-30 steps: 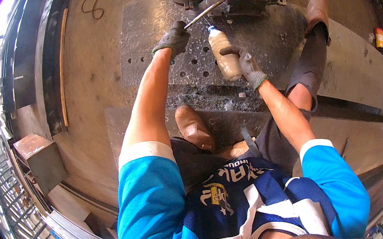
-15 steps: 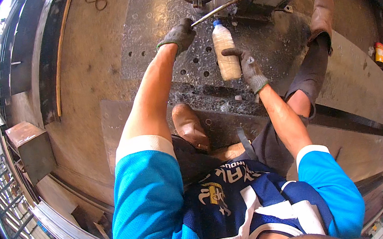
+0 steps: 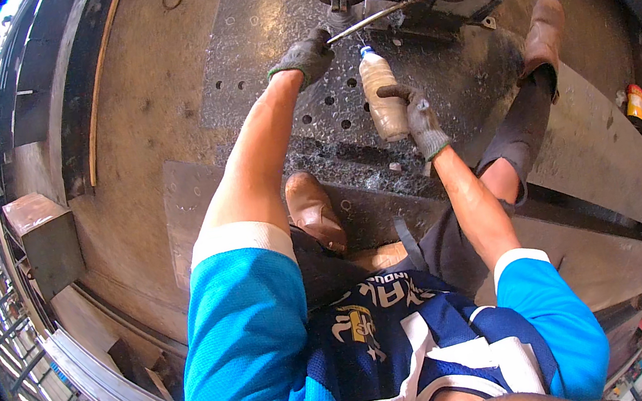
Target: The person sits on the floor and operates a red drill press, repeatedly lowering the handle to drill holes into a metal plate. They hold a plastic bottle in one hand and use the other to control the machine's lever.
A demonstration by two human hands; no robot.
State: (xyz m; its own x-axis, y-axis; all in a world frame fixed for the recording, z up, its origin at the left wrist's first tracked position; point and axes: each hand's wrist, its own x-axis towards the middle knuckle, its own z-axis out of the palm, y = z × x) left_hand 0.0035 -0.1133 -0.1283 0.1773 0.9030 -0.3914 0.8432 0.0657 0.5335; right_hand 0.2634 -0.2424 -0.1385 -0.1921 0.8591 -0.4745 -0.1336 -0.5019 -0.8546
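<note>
My left hand (image 3: 304, 58), in a dark grey work glove, is closed round the end of a metal lever (image 3: 377, 18) that runs up to the right to the dark machine. My right hand (image 3: 417, 115), gloved the same way, grips a plastic bottle (image 3: 383, 100) with a blue cap and cloudy beige liquid inside. The bottle leans slightly, its cap end pointing away from me under the lever. A thin stream seems to run from near its cap toward the machine's drill head (image 3: 341, 2).
A wet steel plate (image 3: 251, 54) with several holes and scattered metal chips lies below. Another plate (image 3: 598, 129) spreads to the right, near an orange-and-yellow container (image 3: 636, 104). A metal box (image 3: 43, 239) stands at the left. My boots (image 3: 313, 211) rest either side of the work.
The view has shifted a little. The bottle sits slightly lower in the picture and a thin stream shows near its cap. Both hands keep their holds.
</note>
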